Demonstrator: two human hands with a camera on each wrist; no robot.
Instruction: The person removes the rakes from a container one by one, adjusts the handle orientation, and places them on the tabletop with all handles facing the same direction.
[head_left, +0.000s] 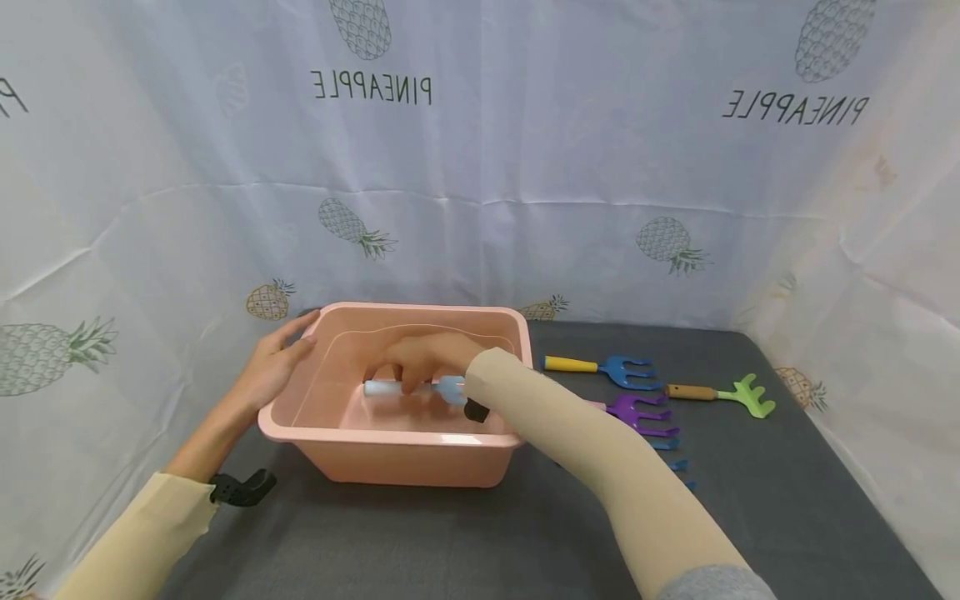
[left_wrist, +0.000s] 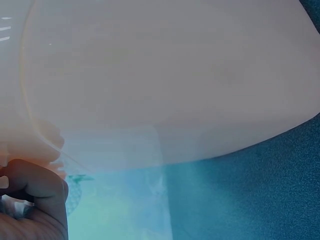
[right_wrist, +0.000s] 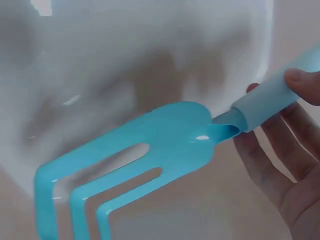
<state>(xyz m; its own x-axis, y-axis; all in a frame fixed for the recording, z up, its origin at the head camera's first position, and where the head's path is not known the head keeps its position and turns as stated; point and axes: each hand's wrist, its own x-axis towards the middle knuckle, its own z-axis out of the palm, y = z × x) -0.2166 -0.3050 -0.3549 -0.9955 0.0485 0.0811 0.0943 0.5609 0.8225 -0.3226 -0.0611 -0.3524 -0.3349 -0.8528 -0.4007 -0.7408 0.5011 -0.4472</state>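
A pink plastic basin (head_left: 405, 457) stands on the dark cloth. My left hand (head_left: 272, 371) grips its left rim, and in the left wrist view the thumb (left_wrist: 37, 187) bends at the edge of the basin wall (left_wrist: 165, 80). Inside the basin, my right hand (head_left: 423, 358) holds a light blue hand rake (head_left: 450, 389) by its pale handle (head_left: 382, 388). The right wrist view shows the thumb (right_wrist: 305, 85) on top of that handle and fingers beneath it. The rake's bent tines (right_wrist: 100, 170) point away from the hand, over the basin's inside.
Right of the basin lie a blue hand rake with a yellow handle (head_left: 570, 364), a green one with a wooden handle (head_left: 692, 392) and a purple one (head_left: 637, 412). Blue tines (head_left: 663, 445) show partly behind my right forearm. A pineapple-print curtain (head_left: 480, 250) hangs behind.
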